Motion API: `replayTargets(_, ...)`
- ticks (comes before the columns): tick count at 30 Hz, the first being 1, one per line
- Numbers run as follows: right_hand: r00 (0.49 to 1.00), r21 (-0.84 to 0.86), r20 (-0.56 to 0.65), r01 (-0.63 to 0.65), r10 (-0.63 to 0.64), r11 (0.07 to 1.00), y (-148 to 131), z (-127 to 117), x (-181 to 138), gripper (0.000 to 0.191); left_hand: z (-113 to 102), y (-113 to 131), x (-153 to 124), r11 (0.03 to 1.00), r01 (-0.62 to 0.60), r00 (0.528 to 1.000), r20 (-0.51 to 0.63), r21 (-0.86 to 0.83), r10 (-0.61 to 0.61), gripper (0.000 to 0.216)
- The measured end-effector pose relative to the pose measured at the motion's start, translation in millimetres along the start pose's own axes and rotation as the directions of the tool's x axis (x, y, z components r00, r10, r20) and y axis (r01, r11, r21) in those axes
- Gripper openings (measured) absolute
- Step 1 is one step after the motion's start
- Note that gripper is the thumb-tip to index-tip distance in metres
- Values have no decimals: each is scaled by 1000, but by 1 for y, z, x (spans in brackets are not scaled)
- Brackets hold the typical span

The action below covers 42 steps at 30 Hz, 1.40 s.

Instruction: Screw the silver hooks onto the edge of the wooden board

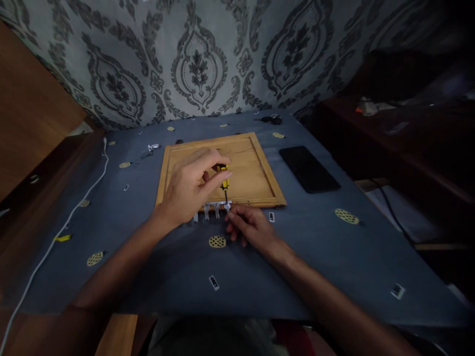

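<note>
My left hand is closed, with thumb and fingers gripping the top of a yellow-and-black screwdriver. The screwdriver stands upright, its tip at the right end of a metal hook rack. Several clear-looking hooks hang from this rack along the near edge of a framed wooden board, which lies flat. Thumb and forefinger of my right hand pinch the rack's right end, just below the screwdriver tip; its other fingers curl underneath. Any screw under the tip is too small to make out.
Right of the board lies a black phone. Keys rest at the back of the blue-covered table, and a small metal item lies left of the board. A white cable runs down the left side. Behind hangs a patterned curtain.
</note>
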State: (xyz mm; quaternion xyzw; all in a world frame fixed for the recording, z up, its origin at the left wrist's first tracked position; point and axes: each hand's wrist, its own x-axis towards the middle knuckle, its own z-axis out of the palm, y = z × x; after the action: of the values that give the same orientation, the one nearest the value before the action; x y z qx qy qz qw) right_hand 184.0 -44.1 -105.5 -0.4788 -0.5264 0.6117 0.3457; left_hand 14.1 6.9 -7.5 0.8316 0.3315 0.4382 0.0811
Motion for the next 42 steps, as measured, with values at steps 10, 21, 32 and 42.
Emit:
replayTargets(10, 1000, 4, 20, -9, 9, 1000, -3, 0, -3, 27, -10, 4, 2, 999, -28, 996, 83, 18, 26, 11)
replayTargets(21, 1000, 6, 5, -16, 16, 1000, -3, 1, -7, 24, 3, 3, 1, 1000, -26, 997, -70, 16, 27, 21)
replayTargets(32, 1000, 6, 21, -12, 12, 1000, -4, 0, -7, 24, 1, 6, 2, 995, 63, 997, -33, -81, -65, 18)
replayTargets(42, 999, -10, 23, -39, 39, 999, -7, -1, -8, 27, -4, 9, 3, 997, 57, 998, 14, -61, -56, 19)
